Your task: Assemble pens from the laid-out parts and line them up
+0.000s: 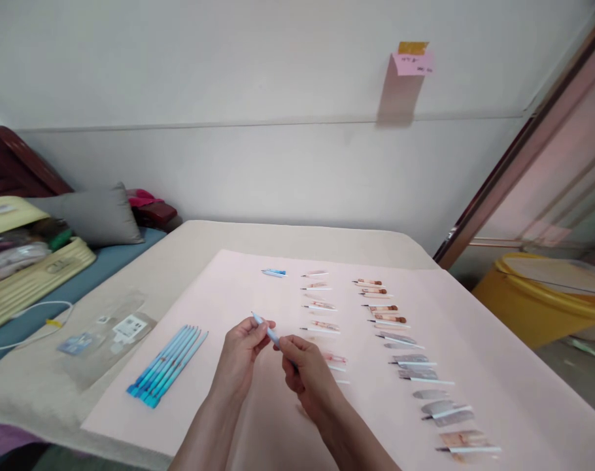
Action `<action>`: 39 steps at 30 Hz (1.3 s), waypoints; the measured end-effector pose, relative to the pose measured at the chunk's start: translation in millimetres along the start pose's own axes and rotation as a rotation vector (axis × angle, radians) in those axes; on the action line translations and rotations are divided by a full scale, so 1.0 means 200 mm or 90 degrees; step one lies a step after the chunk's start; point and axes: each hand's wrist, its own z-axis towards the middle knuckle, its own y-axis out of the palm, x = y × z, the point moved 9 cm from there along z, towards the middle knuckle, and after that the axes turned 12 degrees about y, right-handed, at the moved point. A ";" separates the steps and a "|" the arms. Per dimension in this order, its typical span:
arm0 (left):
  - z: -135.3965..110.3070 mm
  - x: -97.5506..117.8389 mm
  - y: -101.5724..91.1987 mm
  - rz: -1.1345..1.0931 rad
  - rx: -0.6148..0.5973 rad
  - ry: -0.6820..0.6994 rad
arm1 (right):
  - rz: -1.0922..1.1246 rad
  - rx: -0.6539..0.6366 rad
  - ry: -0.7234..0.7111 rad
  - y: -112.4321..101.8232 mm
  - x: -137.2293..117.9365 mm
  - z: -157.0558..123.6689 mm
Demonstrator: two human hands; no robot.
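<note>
Between my two hands is a light-blue pen, its pointed end up and to the left. My left hand pinches it near the tip with thumb and fingers. Fingers of my right hand are closed round its lower end, which they partly hide. Left of my hands lies a row of several blue pens side by side. Near the far edge of the pink sheet, a blue pen barrel with a thin refill lies apart.
Separated pen barrels and refills form a middle column and a right column. Clear plastic packaging lies on the cream tabletop at left. A yellow bin stands right, a grey cushion left. A pink note hangs on the wall.
</note>
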 end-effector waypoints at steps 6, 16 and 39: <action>0.00 0.01 -0.04 -0.017 0.073 0.021 | -0.041 0.042 -0.035 -0.03 -0.02 0.01; 0.04 0.03 -0.15 -0.070 0.140 0.027 | -0.039 0.007 0.000 0.01 0.02 0.00; 0.04 0.02 -0.11 -0.118 0.123 -0.005 | 0.054 -0.024 0.039 0.02 0.04 0.00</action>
